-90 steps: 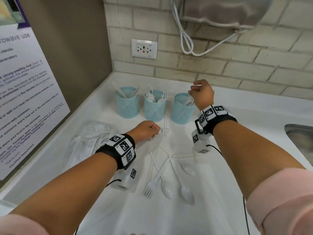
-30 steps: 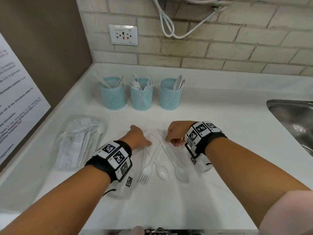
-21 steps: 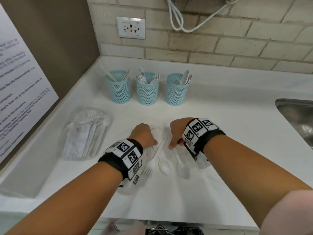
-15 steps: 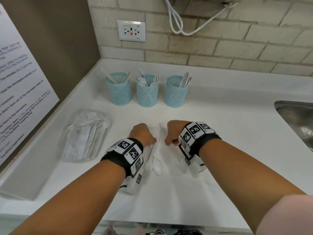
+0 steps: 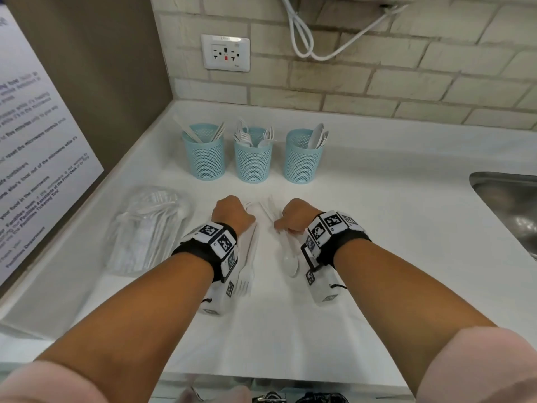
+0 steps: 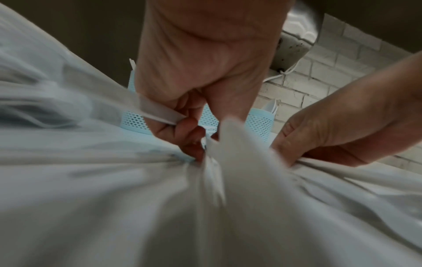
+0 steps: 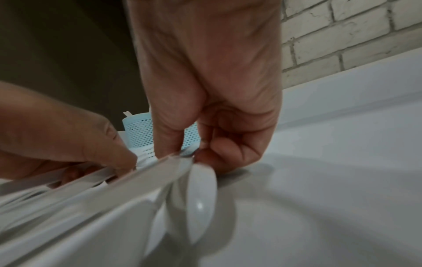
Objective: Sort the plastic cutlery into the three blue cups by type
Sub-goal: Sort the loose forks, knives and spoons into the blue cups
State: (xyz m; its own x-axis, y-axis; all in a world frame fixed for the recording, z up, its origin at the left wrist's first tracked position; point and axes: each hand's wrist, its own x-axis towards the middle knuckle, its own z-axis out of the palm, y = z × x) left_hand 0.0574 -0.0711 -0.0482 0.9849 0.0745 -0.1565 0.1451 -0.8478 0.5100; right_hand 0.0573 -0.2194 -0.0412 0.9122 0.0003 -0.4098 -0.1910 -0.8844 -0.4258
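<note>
The left hand (image 5: 232, 212) grips a fork (image 5: 245, 282) and the right hand (image 5: 295, 218) pinches a spoon (image 5: 290, 263), both low over the table (image 5: 392, 228); the handles are hidden by the fingers.

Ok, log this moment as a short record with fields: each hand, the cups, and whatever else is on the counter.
left hand: grips a white fork by its handle
right hand: pinches white spoons by their handles
left cup: holds knives
middle cup: holds forks
right cup: holds spoons
clear plastic bag: lies left of the hands, white cutlery inside
sink: at the right edge
</note>
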